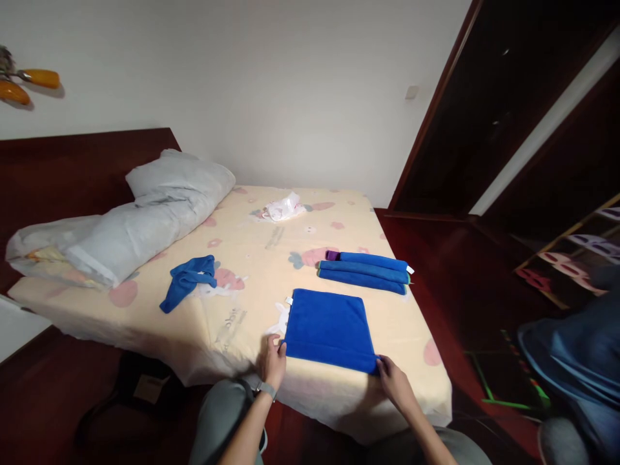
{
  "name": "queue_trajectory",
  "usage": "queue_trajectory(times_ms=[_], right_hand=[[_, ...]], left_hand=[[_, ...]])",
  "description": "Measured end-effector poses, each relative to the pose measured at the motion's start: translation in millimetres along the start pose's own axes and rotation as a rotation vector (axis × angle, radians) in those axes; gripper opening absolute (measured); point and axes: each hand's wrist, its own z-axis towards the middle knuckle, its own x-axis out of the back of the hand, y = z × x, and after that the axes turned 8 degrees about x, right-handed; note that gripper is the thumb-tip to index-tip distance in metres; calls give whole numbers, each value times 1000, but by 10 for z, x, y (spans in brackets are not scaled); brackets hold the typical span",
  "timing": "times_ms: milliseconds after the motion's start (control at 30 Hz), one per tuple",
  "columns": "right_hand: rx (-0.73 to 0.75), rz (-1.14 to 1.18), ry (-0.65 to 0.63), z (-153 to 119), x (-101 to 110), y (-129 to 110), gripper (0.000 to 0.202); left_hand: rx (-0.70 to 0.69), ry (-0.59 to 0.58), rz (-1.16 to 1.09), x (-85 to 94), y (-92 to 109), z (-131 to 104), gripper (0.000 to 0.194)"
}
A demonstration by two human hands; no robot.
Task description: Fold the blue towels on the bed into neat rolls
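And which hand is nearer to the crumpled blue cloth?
Left. The left hand holds the near-left corner of the flat blue cloth, right of the crumpled blue cloth; the right hand, at the near-right corner, is farther right.

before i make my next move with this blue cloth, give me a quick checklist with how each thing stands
1. Left hand at the near left corner of the flat cloth: ok.
2. Right hand at its near right corner: ok.
3. Gap on the bed between it and the narrow cloths: ok.
4. Crumpled cloth spread out: not ok, bunched.
5. Underside of the flat cloth clean: cannot tell, hidden.
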Motion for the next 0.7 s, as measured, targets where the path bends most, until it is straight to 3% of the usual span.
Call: queue_trajectory(times_ms=[133, 267, 367, 467, 567, 700], right_hand=[[25, -66, 14, -74, 14, -118, 45], [162, -307, 77, -111, 115, -257, 42], [257, -366, 152, -108, 167, -391, 40], [476, -306, 100, -144, 84, -567, 42], [681, -299, -35, -224, -125, -721, 54], [715, -293, -86, -279, -327, -737, 65]], left_hand=[[-73, 64, 96, 78, 87, -53, 15], [-306, 142, 232, 136, 182, -167, 27], [-610, -8, 266, 133, 310, -310, 39], [-890, -166, 321, 66, 466, -481, 51], [-964, -243, 358, -52, 548, -586, 60], [-944, -296, 384, -161, 453, -525, 62]])
